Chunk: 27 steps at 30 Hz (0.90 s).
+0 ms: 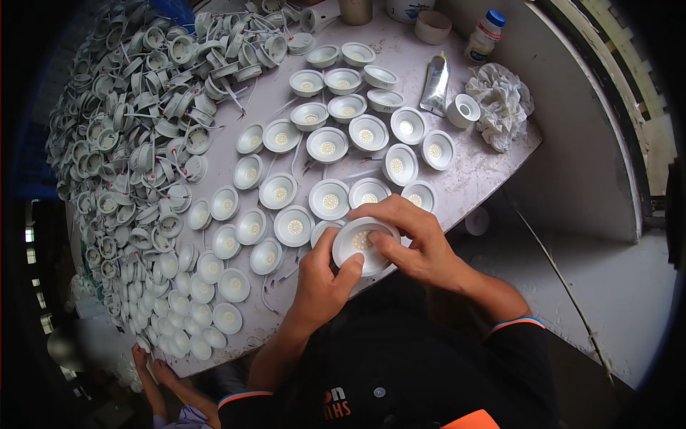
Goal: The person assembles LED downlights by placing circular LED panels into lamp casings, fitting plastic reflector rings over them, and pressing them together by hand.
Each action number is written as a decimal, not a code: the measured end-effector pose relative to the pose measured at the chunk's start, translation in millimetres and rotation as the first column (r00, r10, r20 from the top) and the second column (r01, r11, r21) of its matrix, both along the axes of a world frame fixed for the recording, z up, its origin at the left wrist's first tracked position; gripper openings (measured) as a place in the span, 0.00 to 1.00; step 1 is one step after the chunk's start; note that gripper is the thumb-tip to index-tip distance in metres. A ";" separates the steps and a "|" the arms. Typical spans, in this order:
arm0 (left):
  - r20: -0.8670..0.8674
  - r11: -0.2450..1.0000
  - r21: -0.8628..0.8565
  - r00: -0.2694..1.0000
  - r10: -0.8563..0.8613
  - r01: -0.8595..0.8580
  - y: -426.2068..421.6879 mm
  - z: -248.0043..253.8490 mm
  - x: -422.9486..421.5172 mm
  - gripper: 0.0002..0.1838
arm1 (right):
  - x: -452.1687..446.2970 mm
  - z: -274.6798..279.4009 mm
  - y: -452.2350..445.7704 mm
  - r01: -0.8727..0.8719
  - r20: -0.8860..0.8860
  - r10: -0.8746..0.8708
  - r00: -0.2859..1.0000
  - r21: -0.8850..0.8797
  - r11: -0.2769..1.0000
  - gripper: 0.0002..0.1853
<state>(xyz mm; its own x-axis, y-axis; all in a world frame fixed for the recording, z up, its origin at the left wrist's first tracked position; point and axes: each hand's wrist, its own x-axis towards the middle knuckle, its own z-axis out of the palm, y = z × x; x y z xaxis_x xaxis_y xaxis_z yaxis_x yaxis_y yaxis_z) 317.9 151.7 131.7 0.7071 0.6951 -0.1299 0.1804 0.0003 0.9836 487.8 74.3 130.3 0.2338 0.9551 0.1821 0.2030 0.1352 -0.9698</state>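
Between my two hands, near the table's front edge, is a white round LED downlight (pixel 346 244), its open face turned up toward me. My left hand (pixel 320 280) grips its rim from the left, thumb over the near edge. The fingers of my right hand (pixel 414 239) curl over the far right rim, and one digit reaches inside beside the yellow-dotted LED board. Part of the board is covered by that digit. Just beyond my hands lie similar downlights (pixel 330 199), standing face up in loose rows with thin wires beside them.
A large heap of white lamp housings (pixel 143 121) with wires fills the table's left side. At the back right are a metallic tube (pixel 436 86), a white cup-shaped part (pixel 464 111), a crumpled cloth (pixel 500 104) and a blue-capped bottle (pixel 486 36). Another person's hands (pixel 153 368) are at lower left.
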 end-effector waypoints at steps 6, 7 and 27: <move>0.019 0.998 -0.049 0.999 -0.030 0.031 1.1 -8.7 -5.4 0.15 | -0.1 -4.7 -0.7 -0.051 -0.024 0.051 0.998 -0.011 0.999 0.20; 0.010 0.999 -0.042 1.000 -0.001 0.001 1.3 -7.3 -9.1 0.15 | -1.9 -4.1 -0.4 -0.052 -0.062 0.048 0.997 -0.074 0.996 0.20; -0.411 0.816 0.115 0.721 0.558 -0.566 -18.3 -73.5 -202.5 0.19 | -32.5 -7.0 2.5 -0.262 0.091 0.296 0.951 -0.270 0.926 0.16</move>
